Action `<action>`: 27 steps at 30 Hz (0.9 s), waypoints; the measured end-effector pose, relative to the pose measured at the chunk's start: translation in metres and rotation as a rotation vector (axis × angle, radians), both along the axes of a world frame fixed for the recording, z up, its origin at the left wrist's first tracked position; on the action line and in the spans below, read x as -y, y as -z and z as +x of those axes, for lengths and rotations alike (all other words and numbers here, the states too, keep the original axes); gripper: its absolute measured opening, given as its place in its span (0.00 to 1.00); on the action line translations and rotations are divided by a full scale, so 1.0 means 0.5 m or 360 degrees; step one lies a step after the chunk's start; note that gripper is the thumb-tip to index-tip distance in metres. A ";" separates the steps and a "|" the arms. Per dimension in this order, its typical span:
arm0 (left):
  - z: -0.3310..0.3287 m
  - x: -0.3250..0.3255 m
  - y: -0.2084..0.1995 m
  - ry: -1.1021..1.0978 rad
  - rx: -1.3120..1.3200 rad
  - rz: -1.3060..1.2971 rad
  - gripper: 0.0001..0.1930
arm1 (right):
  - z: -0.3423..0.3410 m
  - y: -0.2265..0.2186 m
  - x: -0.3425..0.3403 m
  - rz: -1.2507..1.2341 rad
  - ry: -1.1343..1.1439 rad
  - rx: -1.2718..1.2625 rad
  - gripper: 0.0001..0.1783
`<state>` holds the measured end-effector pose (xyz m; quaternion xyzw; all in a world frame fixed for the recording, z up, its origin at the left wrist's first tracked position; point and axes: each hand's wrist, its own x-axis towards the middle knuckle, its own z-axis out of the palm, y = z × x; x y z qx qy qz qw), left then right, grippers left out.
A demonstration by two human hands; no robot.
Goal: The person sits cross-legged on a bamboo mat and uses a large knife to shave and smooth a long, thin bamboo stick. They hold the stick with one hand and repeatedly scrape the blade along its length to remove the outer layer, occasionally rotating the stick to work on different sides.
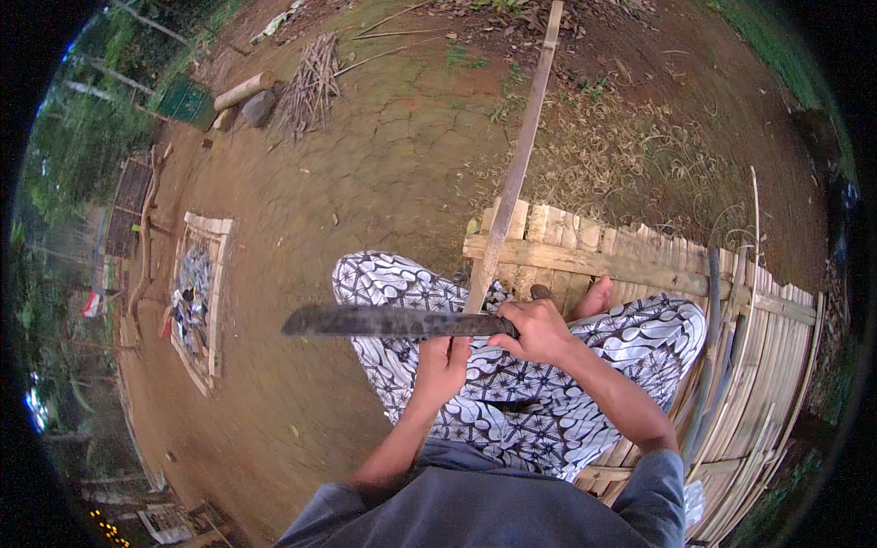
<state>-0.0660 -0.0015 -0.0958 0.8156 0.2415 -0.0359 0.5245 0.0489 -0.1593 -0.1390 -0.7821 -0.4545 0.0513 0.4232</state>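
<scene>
My right hand (pixel 539 331) is closed round the handle of a machete, whose long dark blade (pixel 384 321) points left across my lap. Just below the blade, my left hand (pixel 443 367) is closed at the near end of a long bamboo strip (pixel 523 151). That strip runs away from me, past the bench edge and out over the ground. The blade crosses over its near end and partly hides my left fingertips. Whether the edge bites into the strip, I cannot tell. Both hands are above my crossed legs in patterned black-and-white trousers (pixel 512 411).
I sit on a slatted bamboo bench (pixel 621 265) with dark tubes (pixel 703 365) lying along its right. Curled shavings (pixel 630 155) litter the earth ahead. A stick pile (pixel 309 84) lies far left, near a log (pixel 243 91). A framed pit of rubbish (pixel 217 301) is at left.
</scene>
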 end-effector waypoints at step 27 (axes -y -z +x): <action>-0.068 -0.057 -0.099 0.0077 0.0158 -0.0067 0.15 | 0.119 -0.034 0.062 -0.0342 0.0917 -0.0309 0.25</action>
